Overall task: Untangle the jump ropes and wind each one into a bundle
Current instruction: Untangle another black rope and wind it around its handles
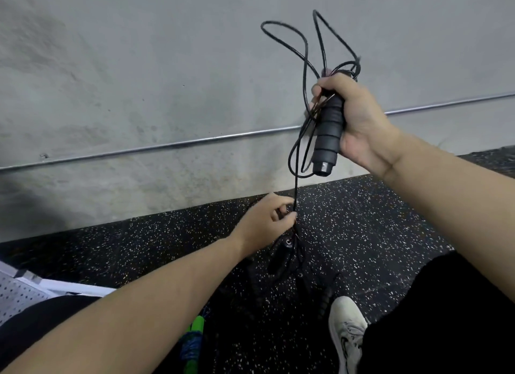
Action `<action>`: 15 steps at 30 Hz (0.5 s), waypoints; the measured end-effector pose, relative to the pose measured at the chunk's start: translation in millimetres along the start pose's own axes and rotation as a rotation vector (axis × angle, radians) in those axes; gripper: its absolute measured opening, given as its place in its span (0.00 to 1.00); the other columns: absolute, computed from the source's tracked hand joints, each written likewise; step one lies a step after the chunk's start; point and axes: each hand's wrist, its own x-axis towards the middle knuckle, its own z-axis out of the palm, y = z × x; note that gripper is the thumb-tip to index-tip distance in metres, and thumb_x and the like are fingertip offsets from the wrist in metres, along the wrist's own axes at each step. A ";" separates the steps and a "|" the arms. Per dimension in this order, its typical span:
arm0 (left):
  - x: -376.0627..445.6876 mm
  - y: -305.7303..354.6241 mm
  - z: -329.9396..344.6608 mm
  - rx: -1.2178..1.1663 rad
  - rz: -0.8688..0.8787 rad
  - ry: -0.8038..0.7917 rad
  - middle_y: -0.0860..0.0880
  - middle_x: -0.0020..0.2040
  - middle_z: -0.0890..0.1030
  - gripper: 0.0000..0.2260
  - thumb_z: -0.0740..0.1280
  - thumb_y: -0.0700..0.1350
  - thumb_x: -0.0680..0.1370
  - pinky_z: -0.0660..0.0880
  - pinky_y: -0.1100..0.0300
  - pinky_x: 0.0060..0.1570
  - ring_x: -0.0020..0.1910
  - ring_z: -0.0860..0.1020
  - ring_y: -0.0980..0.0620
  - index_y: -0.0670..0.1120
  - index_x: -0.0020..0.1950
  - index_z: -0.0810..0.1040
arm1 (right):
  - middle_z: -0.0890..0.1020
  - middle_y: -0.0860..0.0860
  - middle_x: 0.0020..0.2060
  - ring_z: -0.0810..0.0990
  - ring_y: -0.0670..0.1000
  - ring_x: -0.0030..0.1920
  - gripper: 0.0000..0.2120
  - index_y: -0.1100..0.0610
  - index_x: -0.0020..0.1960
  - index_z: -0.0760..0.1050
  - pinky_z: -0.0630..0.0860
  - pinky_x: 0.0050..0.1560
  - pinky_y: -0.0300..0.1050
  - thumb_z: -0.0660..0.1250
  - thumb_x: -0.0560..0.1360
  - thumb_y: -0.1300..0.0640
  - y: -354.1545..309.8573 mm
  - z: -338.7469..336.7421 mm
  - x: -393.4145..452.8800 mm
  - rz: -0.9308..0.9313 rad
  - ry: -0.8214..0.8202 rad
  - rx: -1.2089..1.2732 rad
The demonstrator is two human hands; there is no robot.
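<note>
My right hand [359, 120] is raised and grips a black ribbed jump rope handle [327, 135] together with several loops of thin black rope [303, 47] that stick up above the fist. One strand runs straight down to my left hand [267, 220], which pinches it low near the floor. Below that hand lies a dark tangle of black ropes and handles [287, 259] on the speckled floor. A green and blue jump rope [195, 343] lies at the bottom, partly hidden by my left forearm.
A grey concrete wall [139, 81] with a thin metal conduit [167, 145] stands ahead. The floor [376, 220] is black speckled rubber. My white shoe [347, 329] is at the lower right. A white perforated panel [16, 293] sits at the left edge.
</note>
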 end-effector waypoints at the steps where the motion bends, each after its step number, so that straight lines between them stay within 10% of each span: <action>1: 0.3 4.2 3.2 -0.068 -0.047 -0.032 0.57 0.48 0.76 0.07 0.70 0.50 0.80 0.74 0.63 0.50 0.39 0.76 0.56 0.52 0.57 0.82 | 0.77 0.51 0.32 0.73 0.49 0.33 0.05 0.57 0.48 0.70 0.78 0.38 0.42 0.64 0.78 0.65 0.6 1.1 -0.1 0.004 -0.008 0.014; 4: 6.3 12.3 2.7 -0.099 -0.109 0.007 0.59 0.31 0.74 0.16 0.65 0.50 0.84 0.68 0.63 0.35 0.29 0.73 0.54 0.43 0.40 0.78 | 0.77 0.50 0.33 0.73 0.48 0.34 0.05 0.56 0.49 0.71 0.78 0.37 0.43 0.65 0.78 0.64 -0.8 -0.5 0.4 0.007 0.000 -0.012; 11: 38.0 25.4 -58.0 0.035 -0.317 0.166 0.54 0.41 0.86 0.11 0.59 0.53 0.86 0.73 0.60 0.31 0.30 0.79 0.52 0.50 0.55 0.78 | 0.85 0.54 0.42 0.83 0.50 0.40 0.14 0.62 0.55 0.79 0.83 0.42 0.51 0.75 0.72 0.59 9.6 -45.8 5.4 0.078 0.008 -0.801; 15: 44.9 41.6 -74.2 -0.705 -0.454 0.331 0.47 0.36 0.82 0.08 0.60 0.45 0.86 0.76 0.60 0.31 0.32 0.82 0.50 0.44 0.53 0.76 | 0.86 0.56 0.47 0.86 0.56 0.47 0.17 0.59 0.54 0.76 0.84 0.47 0.54 0.79 0.69 0.61 26.3 -48.7 -0.5 0.210 -0.072 -0.967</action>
